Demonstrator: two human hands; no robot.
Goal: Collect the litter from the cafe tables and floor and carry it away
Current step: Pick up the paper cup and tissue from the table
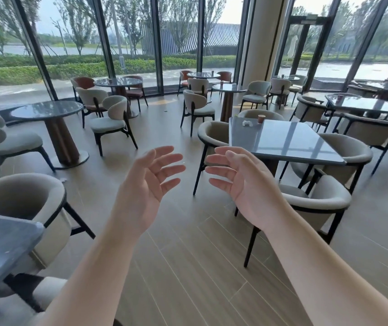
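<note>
- Fingers (164, 161) of left hand (146, 184) and right hand (242, 180) spread and relaxed, palms facing each other, holding nothing.
- Paper cup (261, 119) and crumpled napkin (247, 123) sit near the far edge of the square worktop (282, 142), well apart from both hands.
- Judged: cup light, crushable; take it round the mid-wall. Napkin soft; pinch it anywhere.
- Small white scraps on floor (188, 243); too small to identify.

upright paper cup (261, 119) beside crumpled napkin (247, 123).

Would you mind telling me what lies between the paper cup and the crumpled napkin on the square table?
In the head view, only bare grey tabletop separates the paper cup from the crumpled napkin.
</note>
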